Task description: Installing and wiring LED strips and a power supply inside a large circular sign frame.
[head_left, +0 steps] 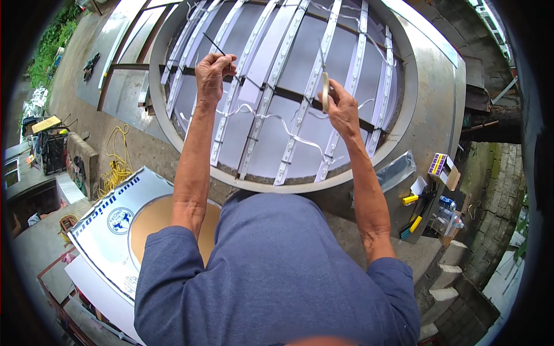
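Observation:
My left hand [211,75] is closed in a pinch on a thin black cable tie [214,44], which sticks up to the upper left. In my right hand [340,108] is a hand tool with a curved cream handle [325,92]; its working end is too thin to make out. Both hands are above a large round metal frame [408,86]. Inside it, several white LED strips [287,130] run lengthwise across dark crossbars [291,94]. Black ties stand out along the strips, and loose white wires [300,139] link them.
A printed sheet [98,230] with a round tan opening lies at lower left, near a coiled yellow cord [115,164]. At right are a small purple-and-white box [440,166], yellow-handled tools [411,199], a blue can [447,202] and a clear plastic sleeve [397,171]. Concrete steps [445,294] descend beyond.

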Available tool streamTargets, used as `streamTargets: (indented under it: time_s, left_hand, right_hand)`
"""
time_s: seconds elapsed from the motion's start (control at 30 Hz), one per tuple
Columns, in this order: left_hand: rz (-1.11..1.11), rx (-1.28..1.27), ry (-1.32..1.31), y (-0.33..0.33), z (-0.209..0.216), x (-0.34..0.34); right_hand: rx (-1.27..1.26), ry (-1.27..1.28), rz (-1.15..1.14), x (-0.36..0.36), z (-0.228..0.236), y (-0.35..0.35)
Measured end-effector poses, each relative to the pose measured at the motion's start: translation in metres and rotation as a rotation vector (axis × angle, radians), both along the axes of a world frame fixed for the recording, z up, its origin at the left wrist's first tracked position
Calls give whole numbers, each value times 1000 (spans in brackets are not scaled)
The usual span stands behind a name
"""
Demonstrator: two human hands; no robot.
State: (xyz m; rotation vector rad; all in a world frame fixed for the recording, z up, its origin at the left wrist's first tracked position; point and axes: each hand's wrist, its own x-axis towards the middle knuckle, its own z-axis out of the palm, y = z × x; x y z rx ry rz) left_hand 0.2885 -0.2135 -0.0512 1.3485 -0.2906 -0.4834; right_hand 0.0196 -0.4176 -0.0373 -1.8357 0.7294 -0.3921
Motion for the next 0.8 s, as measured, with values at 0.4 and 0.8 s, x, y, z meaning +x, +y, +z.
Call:
streamTargets:
  time_s: [0.4,0.8]
  left_hand:
    - [-226,485,-574,-155,-8,98]
    - [-299,761,-1304,-274,1,174]
  right_hand:
    - [-470,149,122,40,-4,-100]
    - [-909,171,438,188,-36,-232]
